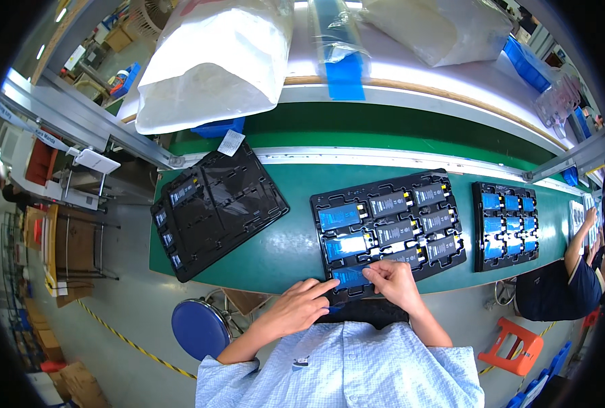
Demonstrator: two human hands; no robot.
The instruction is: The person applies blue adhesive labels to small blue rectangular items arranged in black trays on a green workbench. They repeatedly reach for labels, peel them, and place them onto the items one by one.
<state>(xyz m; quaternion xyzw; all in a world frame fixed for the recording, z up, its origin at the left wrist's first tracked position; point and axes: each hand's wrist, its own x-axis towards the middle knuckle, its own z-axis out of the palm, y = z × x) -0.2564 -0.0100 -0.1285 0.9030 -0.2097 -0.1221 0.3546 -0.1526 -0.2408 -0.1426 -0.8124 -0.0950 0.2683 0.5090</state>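
Head: hands [395,284] at tray's [339,197] near edge, gap leftward.

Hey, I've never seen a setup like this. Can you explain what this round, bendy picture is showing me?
There's no robot here, just a person's bare hands. The single picture comes from a wide fisheye camera worn on the head, looking down; that's why straight edges curve.

On the green table are black trays: the left tray mostly bare, the middle tray and right tray filled with flat, battery-like pieces.

The left hand reaches its fingertips to the nearest blue-faced piece in the middle tray. The right hand has thumb and finger together at its other end; exactly what they pinch is unclear. Another person sits at the far right.
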